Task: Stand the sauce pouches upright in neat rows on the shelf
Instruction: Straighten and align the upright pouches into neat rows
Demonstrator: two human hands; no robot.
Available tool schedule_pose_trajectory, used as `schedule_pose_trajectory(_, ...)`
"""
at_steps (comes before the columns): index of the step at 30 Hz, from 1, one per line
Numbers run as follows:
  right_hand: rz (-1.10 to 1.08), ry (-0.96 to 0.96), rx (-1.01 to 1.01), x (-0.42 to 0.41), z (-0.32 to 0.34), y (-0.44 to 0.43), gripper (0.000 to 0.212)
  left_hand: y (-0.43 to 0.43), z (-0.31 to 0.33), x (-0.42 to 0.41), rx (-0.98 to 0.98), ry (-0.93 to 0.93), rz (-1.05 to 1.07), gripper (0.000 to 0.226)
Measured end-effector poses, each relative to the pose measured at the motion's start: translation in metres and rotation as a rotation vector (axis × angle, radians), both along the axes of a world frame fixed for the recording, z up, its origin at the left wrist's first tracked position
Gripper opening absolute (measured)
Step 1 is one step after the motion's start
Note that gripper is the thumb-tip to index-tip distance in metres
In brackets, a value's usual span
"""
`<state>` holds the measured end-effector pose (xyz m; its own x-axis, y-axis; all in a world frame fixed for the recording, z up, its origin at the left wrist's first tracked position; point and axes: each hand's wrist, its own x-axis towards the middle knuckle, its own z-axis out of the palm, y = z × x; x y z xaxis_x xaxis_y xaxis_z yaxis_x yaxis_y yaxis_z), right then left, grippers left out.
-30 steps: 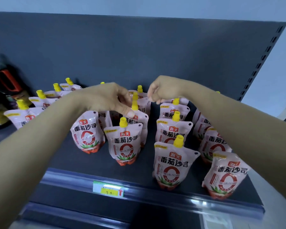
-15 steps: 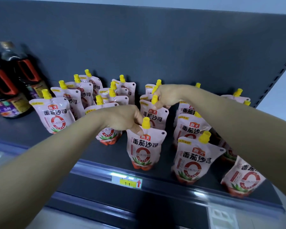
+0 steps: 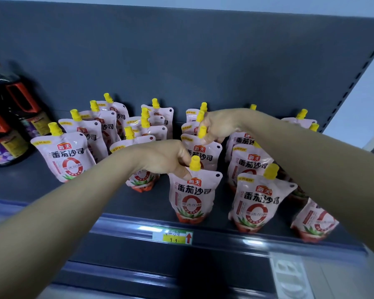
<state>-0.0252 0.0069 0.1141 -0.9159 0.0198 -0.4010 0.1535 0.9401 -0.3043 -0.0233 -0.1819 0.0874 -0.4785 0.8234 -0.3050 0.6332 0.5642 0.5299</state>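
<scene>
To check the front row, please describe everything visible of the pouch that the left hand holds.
The pouch is pale pink glossy film with a yellow spout cap, red logo, dark Chinese lettering and a red ring. A small hole sits in its upper right corner. It stands upright near the front edge of the shelf, facing the camera. The left hand pinches its top left beside the cap.

We see our left hand pinching the top edge of the front pink sauce pouch with a yellow cap. Our right hand curls around the top of the pouch directly behind. Both pouches stand upright on the dark grey metal shelf.
</scene>
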Motion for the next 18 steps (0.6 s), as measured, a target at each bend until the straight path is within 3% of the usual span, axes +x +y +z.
schedule_pose_trajectory(8, 0.026, 0.023, 0.048, 0.001, -0.005, -0.001, 0.015, -0.004, -0.006, 0.000, 0.098, -0.053, -0.016, 0.008)
schedule_pose_trajectory(13, -0.003, 0.003, 0.037, 0.003, -0.002, -0.002, 0.013, -0.014, 0.005, 0.001, 0.099, -0.107, -0.012, 0.022)
schedule_pose_trajectory(18, -0.060, -0.019, -0.084, 0.012, 0.023, 0.002, 0.043, -0.022, 0.019, -0.006, 0.130, -0.192, 0.022, 0.024)
